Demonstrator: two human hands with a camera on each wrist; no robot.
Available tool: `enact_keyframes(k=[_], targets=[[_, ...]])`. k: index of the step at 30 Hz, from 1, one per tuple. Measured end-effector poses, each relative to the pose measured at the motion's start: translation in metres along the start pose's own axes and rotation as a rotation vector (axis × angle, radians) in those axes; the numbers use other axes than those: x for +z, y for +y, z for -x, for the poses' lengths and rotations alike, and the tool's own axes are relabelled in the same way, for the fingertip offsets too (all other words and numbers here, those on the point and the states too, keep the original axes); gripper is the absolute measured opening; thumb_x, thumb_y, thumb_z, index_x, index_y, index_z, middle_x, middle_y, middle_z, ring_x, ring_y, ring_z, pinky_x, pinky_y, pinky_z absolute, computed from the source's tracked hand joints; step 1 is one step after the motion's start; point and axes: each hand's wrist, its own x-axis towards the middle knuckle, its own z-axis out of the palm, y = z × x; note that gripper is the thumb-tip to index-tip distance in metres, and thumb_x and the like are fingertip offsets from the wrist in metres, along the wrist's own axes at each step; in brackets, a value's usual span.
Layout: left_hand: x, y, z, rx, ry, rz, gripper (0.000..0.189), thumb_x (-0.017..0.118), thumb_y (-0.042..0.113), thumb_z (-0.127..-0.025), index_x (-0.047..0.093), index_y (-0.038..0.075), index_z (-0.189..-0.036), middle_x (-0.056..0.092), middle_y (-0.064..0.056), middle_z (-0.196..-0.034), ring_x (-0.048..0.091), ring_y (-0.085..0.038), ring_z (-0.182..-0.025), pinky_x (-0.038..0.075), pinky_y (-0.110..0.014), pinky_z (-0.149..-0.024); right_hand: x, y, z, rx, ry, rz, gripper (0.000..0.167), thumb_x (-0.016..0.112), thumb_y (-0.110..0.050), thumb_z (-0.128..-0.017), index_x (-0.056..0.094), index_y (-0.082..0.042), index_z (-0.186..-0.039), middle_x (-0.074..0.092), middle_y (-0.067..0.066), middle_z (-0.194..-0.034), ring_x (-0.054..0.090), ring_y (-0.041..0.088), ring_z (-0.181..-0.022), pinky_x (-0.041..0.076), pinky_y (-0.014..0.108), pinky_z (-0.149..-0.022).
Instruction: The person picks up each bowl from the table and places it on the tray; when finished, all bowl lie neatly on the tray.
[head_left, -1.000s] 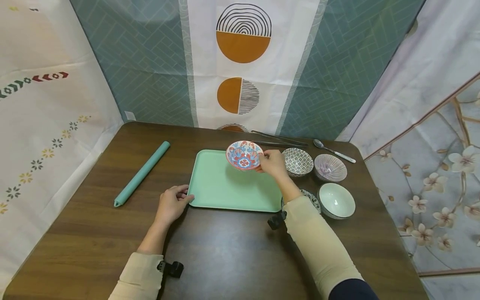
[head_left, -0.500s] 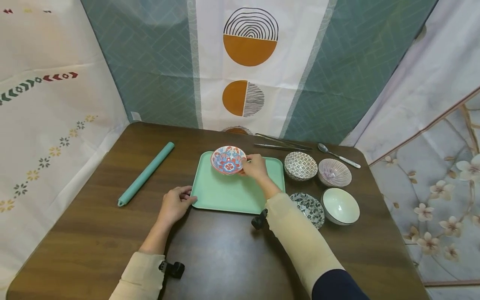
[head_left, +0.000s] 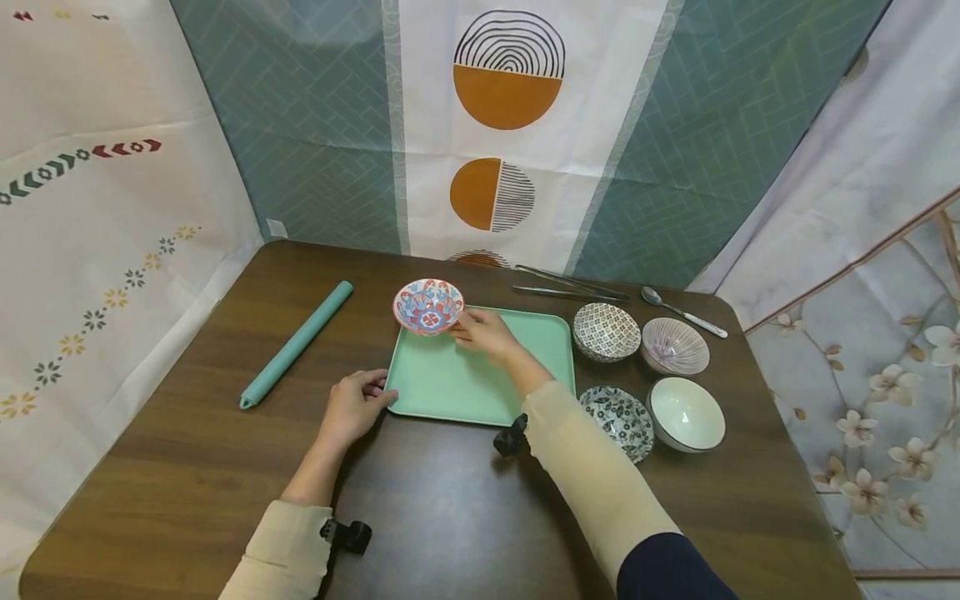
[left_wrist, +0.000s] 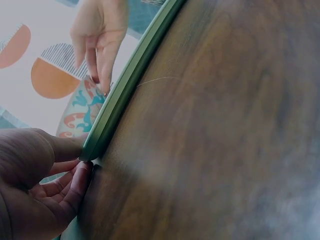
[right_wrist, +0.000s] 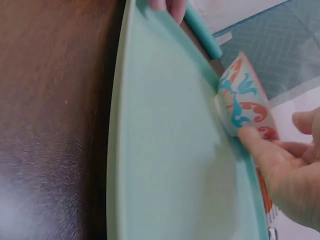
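The left hand (head_left: 356, 406) pinches the green tray (head_left: 457, 387); the right hand (head_left: 486, 335), thumb apart, touches the patterned bowl (head_left: 429, 305) at the tray's far left corner (placing it, seemingly); next probably calls for steady withdrawal.

bowls (head_left: 607, 332): five — one held bowl (head_left: 428, 307) and four set down | tray (head_left: 457, 387): one | long green roll (head_left: 296, 345): one | spoon (head_left: 684, 312): one | thin metal sticks (head_left: 551, 292): too far off to tell how many | black wrist boxes (head_left: 356, 537): two | big round pictures (head_left: 508, 98) on the back cloth (head_left: 585, 125): three — one partly hidden | surface (head_left: 187, 467): one
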Motion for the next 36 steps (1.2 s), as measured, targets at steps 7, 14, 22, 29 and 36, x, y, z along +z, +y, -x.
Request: enact_keyframes(k=[7, 14, 22, 29, 36], targets=[[0.001, 0.000, -0.002, 0.010, 0.029, 0.000, 0.037, 0.077, 0.006, -0.090, 0.067, -0.011, -0.122, 0.068, -0.020, -0.100, 0.068, -0.028, -0.085, 0.055, -0.027, -0.071, -0.016, -0.006, 0.026, -0.032, 0.073, 0.129, 0.045, 0.050, -0.017, -0.108, 0.045, 0.002, -0.148, 0.060, 0.026, -0.132, 0.062, 0.034, -0.121, 0.053, 0.038, -0.098], [-0.003, -0.001, 0.003, 0.019, 0.026, -0.009, 0.036, 0.075, 0.006, -0.091, 0.067, -0.011, -0.121, 0.068, -0.021, -0.100, 0.069, -0.030, -0.088, 0.058, -0.033, -0.076, -0.051, -0.010, 0.058, -0.076, 0.131, 0.295, 0.046, 0.051, -0.020, -0.108, 0.046, 0.002, -0.148, 0.061, 0.025, -0.131, 0.062, 0.035, -0.120, 0.053, 0.042, -0.098], [-0.003, -0.003, 0.005, 0.025, 0.006, 0.003, 0.038, 0.076, 0.005, -0.091, 0.065, -0.012, -0.123, 0.068, -0.022, -0.101, 0.069, -0.032, -0.091, 0.059, -0.036, -0.079, -0.089, -0.016, 0.094, -0.126, 0.193, 0.436, 0.047, 0.054, -0.023, -0.107, 0.047, -0.002, -0.148, 0.062, 0.023, -0.130, 0.062, 0.042, -0.118, 0.053, 0.045, -0.097], [-0.002, -0.002, 0.007, 0.034, 0.006, 0.022, 0.038, 0.076, 0.003, -0.090, 0.065, -0.013, -0.123, 0.068, -0.023, -0.103, 0.069, -0.034, -0.092, 0.059, -0.037, -0.081, -0.118, -0.015, 0.120, -0.148, 0.269, 0.515, 0.047, 0.056, -0.028, -0.106, 0.050, -0.005, -0.147, 0.063, 0.021, -0.131, 0.061, 0.038, -0.120, 0.052, 0.049, -0.096], [-0.001, 0.000, 0.007, 0.042, 0.006, 0.020, 0.038, 0.076, 0.004, -0.091, 0.066, -0.012, -0.123, 0.068, -0.023, -0.103, 0.070, -0.034, -0.092, 0.059, -0.037, -0.081, -0.145, -0.007, 0.143, -0.218, 0.352, 0.588, 0.046, 0.058, -0.023, -0.105, 0.052, 0.001, -0.144, 0.064, 0.026, -0.128, 0.064, 0.041, -0.114, 0.051, 0.053, -0.096]])
